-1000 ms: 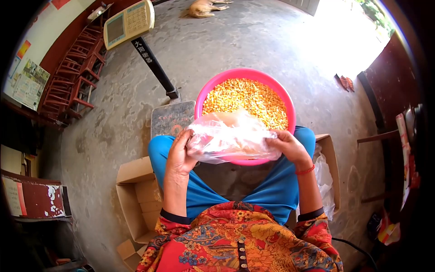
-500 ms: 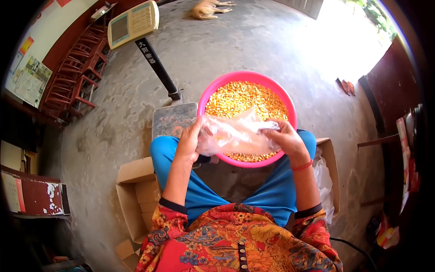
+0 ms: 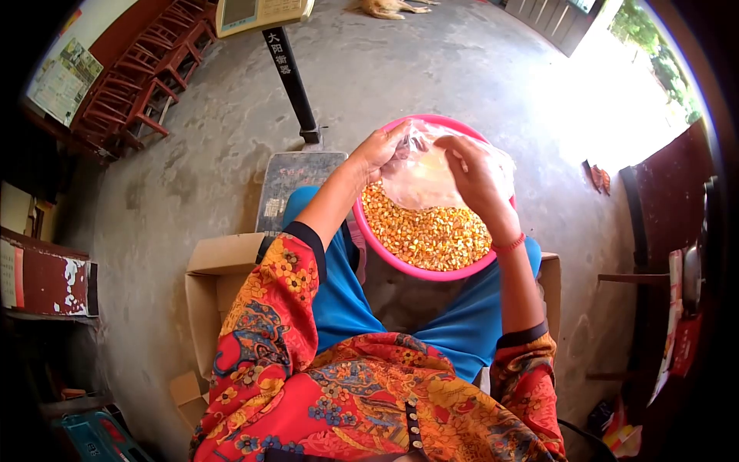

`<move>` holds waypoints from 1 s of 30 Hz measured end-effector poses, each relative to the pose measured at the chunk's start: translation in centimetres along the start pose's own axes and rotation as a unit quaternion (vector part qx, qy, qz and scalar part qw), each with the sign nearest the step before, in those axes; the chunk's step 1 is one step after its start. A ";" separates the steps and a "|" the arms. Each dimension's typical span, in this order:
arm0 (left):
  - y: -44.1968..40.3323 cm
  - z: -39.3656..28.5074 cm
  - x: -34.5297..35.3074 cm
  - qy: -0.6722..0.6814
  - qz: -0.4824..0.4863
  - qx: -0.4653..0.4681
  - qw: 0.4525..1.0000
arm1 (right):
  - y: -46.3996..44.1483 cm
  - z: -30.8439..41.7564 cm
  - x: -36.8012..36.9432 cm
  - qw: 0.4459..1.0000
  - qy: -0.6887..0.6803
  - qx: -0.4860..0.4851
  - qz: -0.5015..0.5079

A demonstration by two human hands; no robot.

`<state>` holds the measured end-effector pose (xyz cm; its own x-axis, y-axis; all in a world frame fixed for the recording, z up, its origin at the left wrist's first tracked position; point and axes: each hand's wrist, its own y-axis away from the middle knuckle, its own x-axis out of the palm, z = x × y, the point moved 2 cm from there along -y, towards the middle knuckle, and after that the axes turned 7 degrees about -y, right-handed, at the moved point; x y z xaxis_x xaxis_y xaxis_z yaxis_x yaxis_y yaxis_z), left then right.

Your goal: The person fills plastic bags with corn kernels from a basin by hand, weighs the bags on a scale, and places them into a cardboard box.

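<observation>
A clear bag (image 3: 422,182) is held over a pink tub (image 3: 431,275) of corn (image 3: 431,245).
The person's left hand (image 3: 379,152) is closed on the edge of the bag, gripping it with thumb and fingers. The right hand (image 3: 480,185) is also at the bag, with its fingers bent over the upper part; one cannot tell whether these fingers grip the plastic. The bag is spread above the farther part of the corn and partly hides it, while the nearer corn lies uncovered. The tub is just beside the scale (image 3: 300,185), and a box (image 3: 202,285) stands by the left side of the blue trousers (image 3: 340,289).
</observation>
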<state>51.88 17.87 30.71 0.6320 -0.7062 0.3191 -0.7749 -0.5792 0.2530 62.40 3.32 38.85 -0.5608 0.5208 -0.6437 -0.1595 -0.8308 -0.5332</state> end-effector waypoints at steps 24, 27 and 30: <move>-1.0 0.8 -3.7 -0.167 0.007 0.192 0.967 | -1.7 -10.3 7.1 0.971 -0.047 0.140 0.190; -1.1 0.6 -3.9 -0.311 -0.056 0.306 0.898 | -1.3 -12.7 8.6 0.892 0.132 0.225 0.370; -1.9 1.2 -4.6 -0.326 -0.110 0.328 0.880 | -0.7 -12.4 7.5 0.932 0.073 0.159 0.316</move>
<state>50.40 21.76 27.71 0.8011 -0.5072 -0.3177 -0.5984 -0.6905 -0.4063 68.40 10.19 27.59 -0.5110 -0.0914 -0.8547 -0.0810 -0.9848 0.1538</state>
